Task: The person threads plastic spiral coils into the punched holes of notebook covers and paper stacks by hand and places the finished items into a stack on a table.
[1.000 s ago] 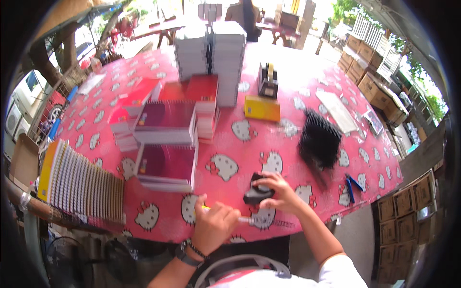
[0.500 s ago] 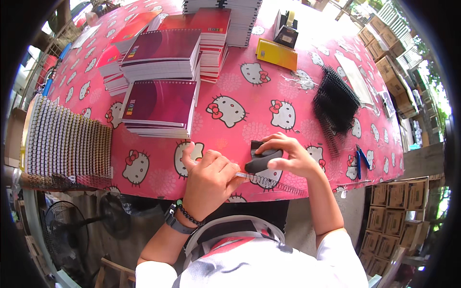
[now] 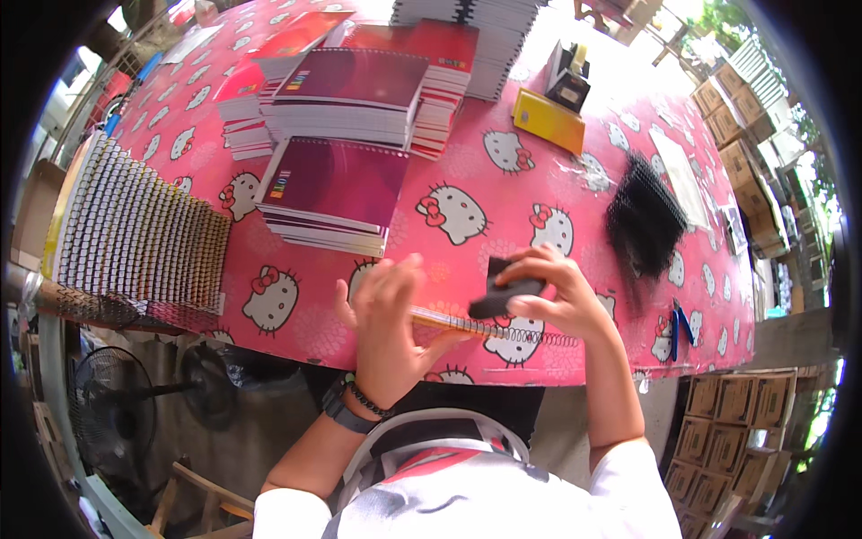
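Observation:
My left hand [image 3: 386,310] is around a thin notebook [image 3: 433,316] seen edge-on near the table's front edge. Its thumb lies along the near side; the raised fingers are smeared by motion. A black spiral binding coil [image 3: 530,336] runs along the notebook's right end and sticks out past it to the right. Just above the coil, my right hand [image 3: 558,292] grips a dark, block-like object [image 3: 507,289] between thumb and fingers; its exact kind does not show. The object's lower left end comes close to the coil, and I cannot tell whether they touch.
Purple notebooks [image 3: 337,184] are stacked behind my left hand, red ones [image 3: 444,45] beyond. Spiral-bound books [image 3: 144,234] stand at left. Black coils [image 3: 645,216] and blue-handled pliers [image 3: 675,331] lie at right. A tape dispenser [image 3: 567,79] stands behind a yellow box [image 3: 549,121].
The fingers of my left hand have lifted and spread, uncovering more of the notebook's edge. The dark object in my right hand has tilted slightly. The whole view has shifted, moving the table rightward.

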Demonstrator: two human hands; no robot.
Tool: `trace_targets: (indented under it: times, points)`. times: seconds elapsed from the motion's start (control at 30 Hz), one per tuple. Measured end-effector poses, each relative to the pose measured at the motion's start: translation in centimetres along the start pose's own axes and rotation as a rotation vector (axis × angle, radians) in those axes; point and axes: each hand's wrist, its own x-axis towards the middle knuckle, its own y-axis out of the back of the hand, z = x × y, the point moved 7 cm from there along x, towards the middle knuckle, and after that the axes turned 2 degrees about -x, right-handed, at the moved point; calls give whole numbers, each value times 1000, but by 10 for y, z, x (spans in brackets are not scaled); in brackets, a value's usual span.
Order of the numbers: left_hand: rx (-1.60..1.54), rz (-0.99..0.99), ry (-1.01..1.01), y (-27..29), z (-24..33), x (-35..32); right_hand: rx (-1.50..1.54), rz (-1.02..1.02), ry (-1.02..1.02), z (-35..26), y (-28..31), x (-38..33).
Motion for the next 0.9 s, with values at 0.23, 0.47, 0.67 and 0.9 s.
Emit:
trace_targets:
  times: [0.23, 0.47, 0.67, 0.9]
  points:
    - [-799, -91, 541, -39, -57, -41, -11, 12, -89, 5, -10, 11]
    - [-853, -131, 462, -42, -58, -39, -191, -28, 36, -11, -8, 29]
    - [-760, -124, 358, -40, -57, -37, -385, -77, 44, -26, -16, 41]
    - [-731, -126, 362, -39, -54, -34, -317, -27, 72, -24, -19, 38]
